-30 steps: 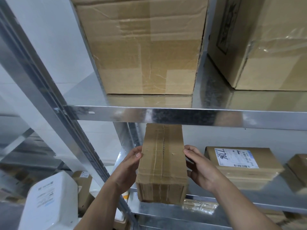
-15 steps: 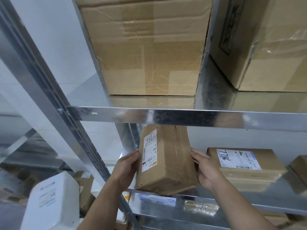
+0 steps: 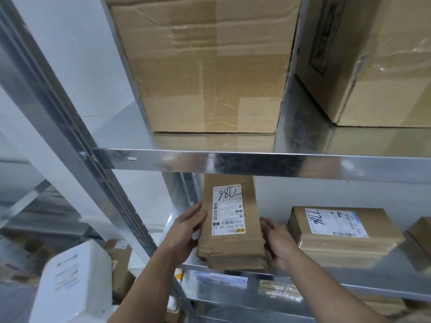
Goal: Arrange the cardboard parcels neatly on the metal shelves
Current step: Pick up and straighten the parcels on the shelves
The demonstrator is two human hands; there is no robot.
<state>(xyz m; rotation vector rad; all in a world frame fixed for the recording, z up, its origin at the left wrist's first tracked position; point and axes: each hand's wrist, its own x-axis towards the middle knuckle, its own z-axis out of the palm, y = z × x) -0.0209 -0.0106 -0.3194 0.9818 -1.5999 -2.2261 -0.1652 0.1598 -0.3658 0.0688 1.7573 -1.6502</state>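
Note:
A narrow cardboard parcel (image 3: 250, 243) with a white label marked 786 lies flat on the middle metal shelf (image 3: 396, 264), its long side running front to back. My left hand (image 3: 186, 229) holds its left side and my right hand (image 3: 276, 241) holds its right side, fingers curled against the cardboard. A second labelled parcel (image 3: 342, 245), also marked 786, lies to the right on the same shelf. Two large cardboard boxes stand on the upper shelf, one at the left (image 3: 205, 66) and one at the right (image 3: 382, 61).
The shelf's steel upright (image 3: 70, 127) slants down at the left. A white plastic object (image 3: 72, 283) sits low at the left, with small boxes (image 3: 121, 264) behind it. Another parcel's corner (image 3: 419, 231) shows at the far right. More parcels lie on the shelf below.
The parcel was turned over between my hands from its taped plain face to its label face, then laid flat on the middle shelf. Both hands slid down along its sides.

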